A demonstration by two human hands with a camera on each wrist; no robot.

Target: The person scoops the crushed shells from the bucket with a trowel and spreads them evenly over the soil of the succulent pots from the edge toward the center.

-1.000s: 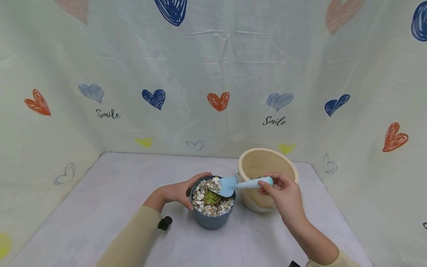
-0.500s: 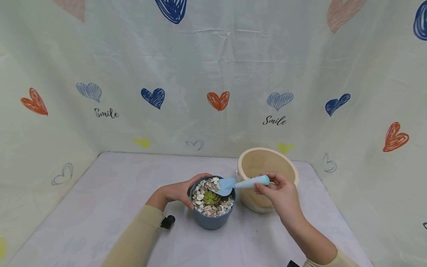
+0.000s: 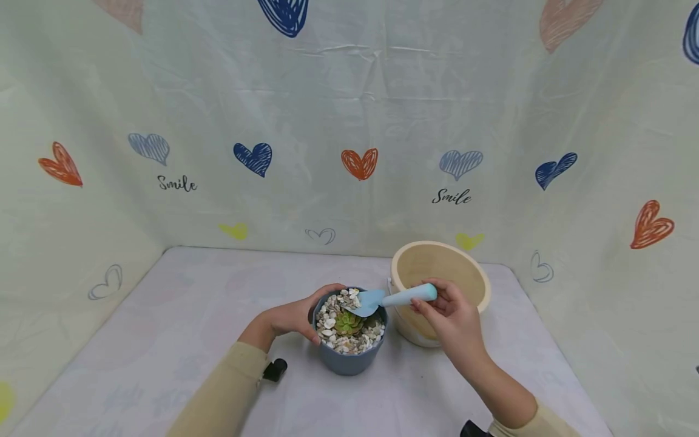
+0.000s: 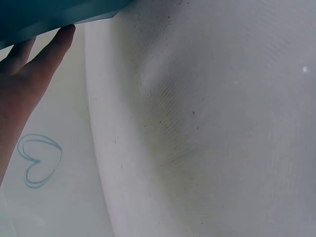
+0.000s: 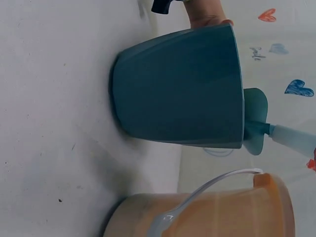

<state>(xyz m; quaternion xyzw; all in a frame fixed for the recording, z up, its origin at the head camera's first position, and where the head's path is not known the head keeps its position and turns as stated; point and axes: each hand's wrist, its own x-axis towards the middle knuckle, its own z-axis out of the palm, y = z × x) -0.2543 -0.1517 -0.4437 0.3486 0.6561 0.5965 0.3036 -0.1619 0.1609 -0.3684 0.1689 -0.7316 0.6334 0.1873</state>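
Observation:
A blue-grey flower pot (image 3: 349, 364) stands upright on the table, holding a green succulent (image 3: 347, 323) ringed by pale pebbles (image 3: 329, 323). My left hand (image 3: 295, 317) grips the pot's left side, thumb at the near side and fingers round the far side. In the right wrist view the pot (image 5: 182, 89) appears sideways. Between thumb and fingers, my right hand (image 3: 455, 321) pinches the handle of a light blue trowel (image 3: 408, 296). The trowel's blade lies over the pot's back right rim, its tip touching pebbles beside the succulent.
A cream bucket (image 3: 416, 331) stands just right of the pot, behind my right hand. Its white handle (image 5: 197, 190) hangs on the side facing the pot. A white cloth covers the table (image 3: 218, 285). A heart-patterned curtain (image 3: 306, 103) hangs behind it.
My right hand has shifted slightly left along with the trowel, whose handle end sits a little higher. The left hand and the pot have stayed in place.

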